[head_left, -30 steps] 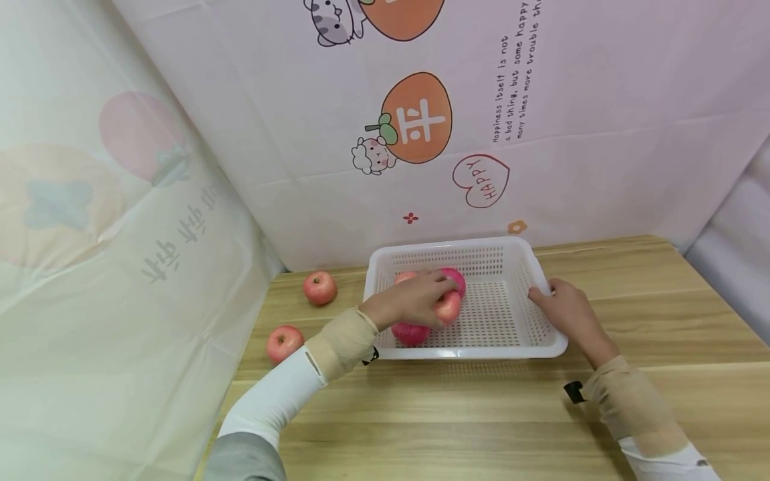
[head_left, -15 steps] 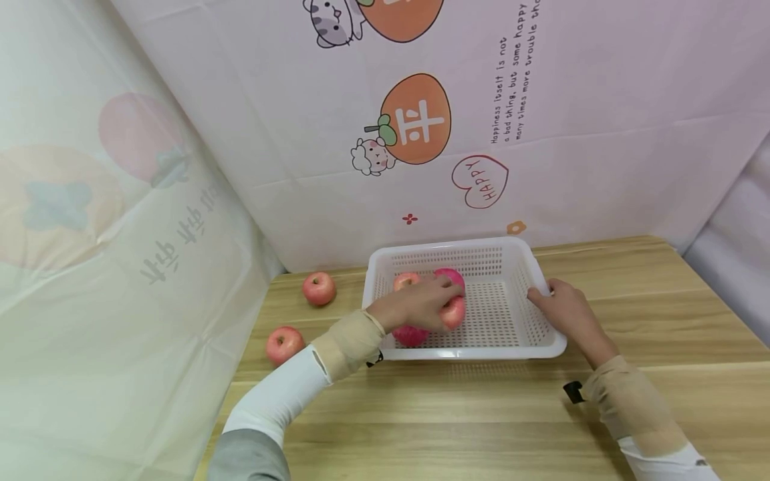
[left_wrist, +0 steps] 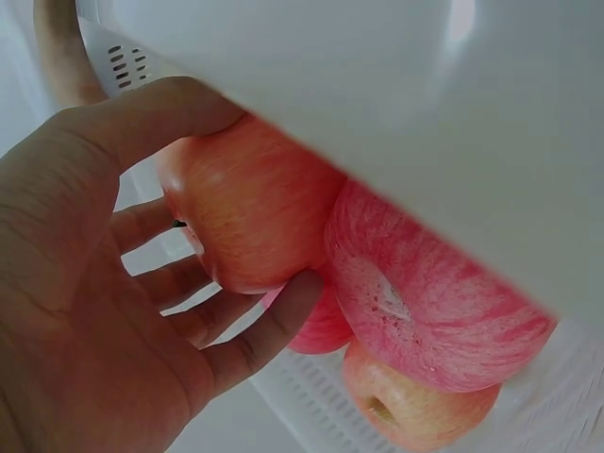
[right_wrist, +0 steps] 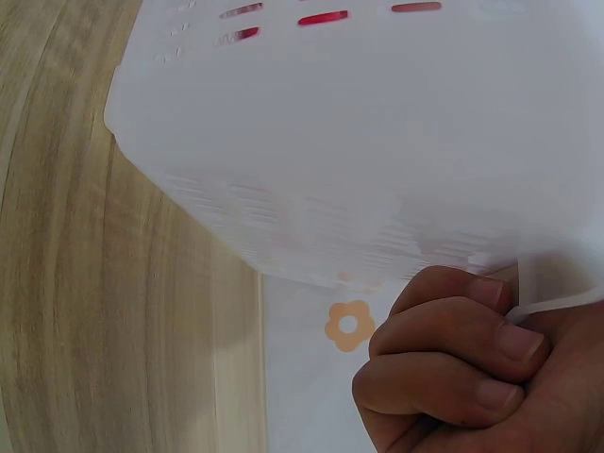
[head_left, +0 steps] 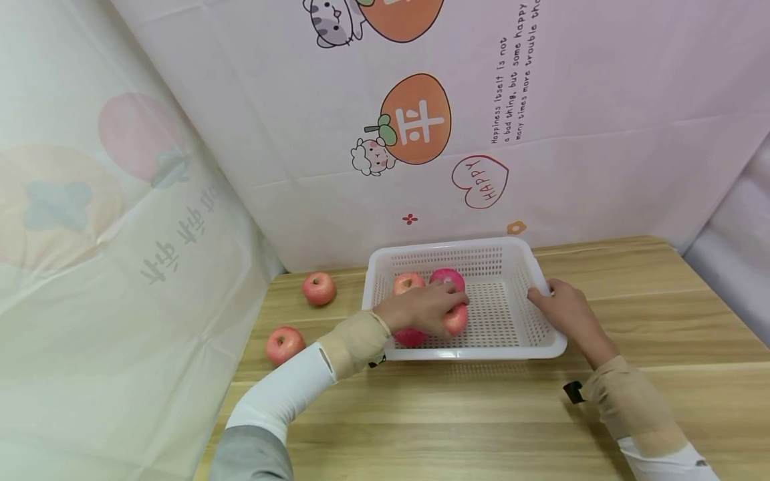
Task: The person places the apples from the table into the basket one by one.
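A white perforated plastic basket (head_left: 475,353) stands on the wooden table. My left hand (head_left: 424,310) is inside it and holds a red apple (head_left: 456,321) between thumb and fingers. The left wrist view shows this apple (left_wrist: 247,203) touching a darker pink apple (left_wrist: 429,293). Beside the hand in the basket are a paler apple (head_left: 407,282), a deep pink apple (head_left: 447,276) and another deep pink one (head_left: 412,337), partly covered. At the basket's right end, my right hand (head_left: 567,314) grips the rim, its fingers curled under it in the right wrist view.
Two more apples lie on the table left of the basket, one farther back (head_left: 319,288) and one nearer (head_left: 285,345). A printed white cloth (head_left: 337,200) hangs behind the table. Another pale cloth (head_left: 198,321) hangs along the left side.
My left hand has shifted slightly right and nearer with the apple in its fingers, uncovering more of the paler apple behind. The right hand and basket stay almost in place.
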Demonstrator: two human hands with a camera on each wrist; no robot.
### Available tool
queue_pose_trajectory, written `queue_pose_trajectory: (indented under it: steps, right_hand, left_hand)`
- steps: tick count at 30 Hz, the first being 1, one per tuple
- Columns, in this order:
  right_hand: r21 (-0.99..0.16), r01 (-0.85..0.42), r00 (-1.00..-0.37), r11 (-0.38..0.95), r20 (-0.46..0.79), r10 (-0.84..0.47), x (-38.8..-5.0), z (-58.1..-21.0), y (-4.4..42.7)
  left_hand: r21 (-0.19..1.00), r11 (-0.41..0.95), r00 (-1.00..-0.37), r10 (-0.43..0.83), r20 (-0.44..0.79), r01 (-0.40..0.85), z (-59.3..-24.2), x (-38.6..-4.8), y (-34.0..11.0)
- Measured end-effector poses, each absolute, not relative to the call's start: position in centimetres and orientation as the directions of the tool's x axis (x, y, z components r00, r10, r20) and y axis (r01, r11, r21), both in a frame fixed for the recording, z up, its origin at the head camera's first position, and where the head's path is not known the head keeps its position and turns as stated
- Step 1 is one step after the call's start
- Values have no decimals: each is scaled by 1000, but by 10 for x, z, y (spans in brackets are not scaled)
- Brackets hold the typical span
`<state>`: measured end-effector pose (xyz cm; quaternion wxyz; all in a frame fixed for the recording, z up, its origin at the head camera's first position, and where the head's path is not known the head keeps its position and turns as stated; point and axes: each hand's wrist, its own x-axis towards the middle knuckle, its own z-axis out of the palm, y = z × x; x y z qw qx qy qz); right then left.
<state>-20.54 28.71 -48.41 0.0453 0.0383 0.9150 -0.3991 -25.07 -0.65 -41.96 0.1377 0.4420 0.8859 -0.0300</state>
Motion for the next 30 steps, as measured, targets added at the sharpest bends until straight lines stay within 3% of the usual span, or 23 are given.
queue_pose_trajectory:
  steps: [30]
  right_hand:
    - [-732, 107, -993, 673, -111, 37, -206, -484, 287]
  left_hand:
    - [69, 572, -512, 776, -367, 817, -430, -255, 3]
